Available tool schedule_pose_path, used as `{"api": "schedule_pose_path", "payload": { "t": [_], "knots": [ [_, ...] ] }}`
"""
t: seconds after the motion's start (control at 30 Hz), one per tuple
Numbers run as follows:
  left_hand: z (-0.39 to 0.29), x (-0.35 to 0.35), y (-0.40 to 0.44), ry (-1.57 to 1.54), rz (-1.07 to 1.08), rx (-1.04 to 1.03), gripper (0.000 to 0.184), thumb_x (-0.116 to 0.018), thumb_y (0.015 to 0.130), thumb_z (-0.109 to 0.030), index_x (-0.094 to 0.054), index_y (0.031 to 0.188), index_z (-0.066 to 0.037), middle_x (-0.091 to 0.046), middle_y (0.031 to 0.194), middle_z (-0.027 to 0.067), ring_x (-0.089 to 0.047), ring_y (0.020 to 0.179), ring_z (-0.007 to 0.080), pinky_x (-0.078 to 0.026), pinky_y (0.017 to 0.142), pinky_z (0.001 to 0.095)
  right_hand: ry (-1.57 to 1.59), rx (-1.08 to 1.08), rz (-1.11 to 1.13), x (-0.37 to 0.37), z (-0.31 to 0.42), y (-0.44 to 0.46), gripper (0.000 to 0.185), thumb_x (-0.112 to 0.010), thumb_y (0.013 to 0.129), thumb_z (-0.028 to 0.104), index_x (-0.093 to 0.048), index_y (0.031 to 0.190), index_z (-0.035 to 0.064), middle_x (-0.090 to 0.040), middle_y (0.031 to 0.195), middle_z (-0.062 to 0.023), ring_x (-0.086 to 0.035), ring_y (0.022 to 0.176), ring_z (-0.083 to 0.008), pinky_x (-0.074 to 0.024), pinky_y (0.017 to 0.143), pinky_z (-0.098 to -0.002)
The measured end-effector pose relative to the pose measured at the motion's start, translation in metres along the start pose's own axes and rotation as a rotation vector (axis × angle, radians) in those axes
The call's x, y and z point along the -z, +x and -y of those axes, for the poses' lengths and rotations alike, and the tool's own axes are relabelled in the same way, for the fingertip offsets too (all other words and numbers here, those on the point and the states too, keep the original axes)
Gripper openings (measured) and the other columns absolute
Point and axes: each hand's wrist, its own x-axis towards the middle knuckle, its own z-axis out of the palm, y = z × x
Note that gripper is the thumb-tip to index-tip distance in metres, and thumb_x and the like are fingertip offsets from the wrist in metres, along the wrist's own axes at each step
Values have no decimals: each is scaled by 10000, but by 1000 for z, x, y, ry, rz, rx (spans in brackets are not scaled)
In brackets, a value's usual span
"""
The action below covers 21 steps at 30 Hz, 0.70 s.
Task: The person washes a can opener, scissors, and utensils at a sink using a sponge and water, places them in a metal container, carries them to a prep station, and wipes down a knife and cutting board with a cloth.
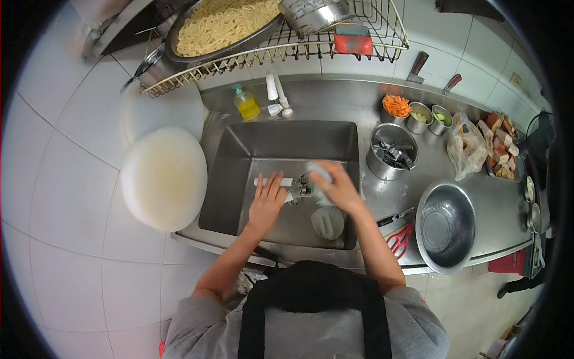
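1. Left grip: opened out, fingers laid over the handles of a white-handled tool in the sink.
2. Right grip: closed around a blurred white scrubber.
3. The tool's metal head lies between the 2 grips, beside the scrubber.

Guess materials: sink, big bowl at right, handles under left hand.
Sink: likely stainless steel, satin; grey with soft sheen.
Bowl: likely stainless steel, shinier; bright reflections inside.
White handles: probably plastic, smooth; opaque, no metallic glint, though coated metal is possible.
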Motion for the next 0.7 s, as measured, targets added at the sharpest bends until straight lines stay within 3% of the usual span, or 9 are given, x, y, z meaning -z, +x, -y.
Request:
{"api": "schedule_pose_path", "payload": {
  "t": [0.03,0.17,0.23,0.37,0.43,0.47,0.57,0.6,0.7],
  "knots": [
    [4,-1,2,2,-4,-27,99,-592,783,-107,-510,829,-75,-534,1323,141,-514,1248,287,-307,1113,556,-250,113,31,-9,3,0,365,-645,916,317,-633,1134,25,-643,1060,-84,-614,873,-176,-492,807,-305],
    [11,-5,6,-27,41,-83,150,-605,771,-95,-512,884,-67,-539,1296,138,-481,1274,296,-292,1116,558,142,-164,-82,-26,-19,6,330,-718,852,214,-646,1119,33,-689,925,-128,-628,858,-150,-481,771,-286],
    [13,-1,6,-67,138,-100,259,-646,748,-114,-523,969,-58,-543,1270,146,-479,1262,308,-303,1098,551,140,-147,-102,-26,-29,11,301,-709,858,180,-646,1110,29,-696,905,-120,-631,827,-142,-483,755,-285],
    [7,28,16,-530,211,116,501,-743,712,-224,-509,1118,-46,-530,1249,174,-497,1194,337,-342,1022,507,205,-78,-28,-11,-24,15,239,-671,891,146,-625,1079,4,-666,873,-33,-571,810,-90,-461,746,-251],
    [5,49,28,-636,322,209,524,-770,712,-287,-520,1104,-44,-501,1293,196,-496,1171,348,-350,992,478,148,-43,4,-2,-14,19,228,-670,886,134,-626,1070,7,-682,874,-77,-599,805,-111,-471,734,-265],
    [3,45,28,-518,300,159,570,-757,721,-320,-499,1152,-51,-599,1132,199,-589,1042,374,-432,906,487,120,-30,19,0,-11,19,223,-669,883,129,-627,1065,8,-690,874,-99,-613,802,-121,-476,729,-272],
    [-8,34,26,-559,501,422,549,-759,710,-353,-500,1093,-56,-661,927,201,-652,855,407,-504,751,486,114,74,-84,-4,1,20,237,-669,888,163,-616,1056,5,-676,854,-89,-607,776,-126,-471,708,-269],
    [-14,22,17,-528,348,394,517,-756,721,-389,-504,1023,-53,-662,778,196,-654,733,428,-520,633,484,121,58,-106,-3,-1,19,250,-663,897,184,-611,1068,9,-673,852,-80,-608,766,-130,-469,700,-269],
    [-44,21,5,-721,325,544,522,-761,740,-409,-513,1001,-30,-662,805,209,-664,737,403,-528,665,462,298,-42,-206,0,-10,18,294,-638,926,251,-597,1110,25,-661,847,-51,-598,738,-130,-465,679,-265]
  ]
}}
